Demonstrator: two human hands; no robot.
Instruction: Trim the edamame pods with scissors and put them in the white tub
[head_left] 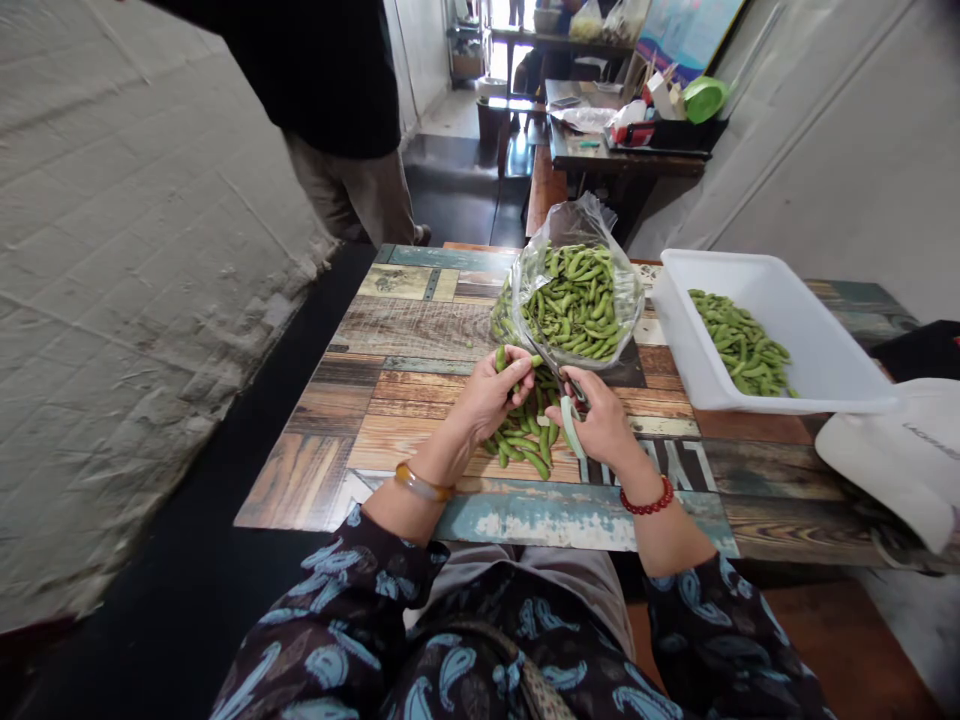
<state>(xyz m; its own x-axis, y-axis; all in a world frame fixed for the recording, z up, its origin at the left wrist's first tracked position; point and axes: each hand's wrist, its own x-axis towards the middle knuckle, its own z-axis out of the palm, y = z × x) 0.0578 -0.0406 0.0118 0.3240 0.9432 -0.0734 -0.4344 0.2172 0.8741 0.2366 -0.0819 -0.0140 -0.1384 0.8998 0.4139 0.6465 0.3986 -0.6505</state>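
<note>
Green edamame pods (500, 358) stick out from the closed fingers of my left hand (499, 392). My right hand (600, 418) grips scissors with pale green handles (572, 428), their blades pointing up and left, close to a pod tip at my left fingers. Under both hands a loose pile of edamame pods (525, 443) lies on the table. Just beyond stands an open clear plastic bag (634, 300) full of pods. To the right, a white plastic bin (832, 365) holds more pods along its left side.
The patchwork wood-print table (420, 430) spans the front. A white cap (892, 450) lies at its right edge. A person in dark top and grey trousers (375, 190) stands at the far left by the wall. Behind, another table (566, 155) carries a black tray (660, 138) and a green bowl (703, 99).
</note>
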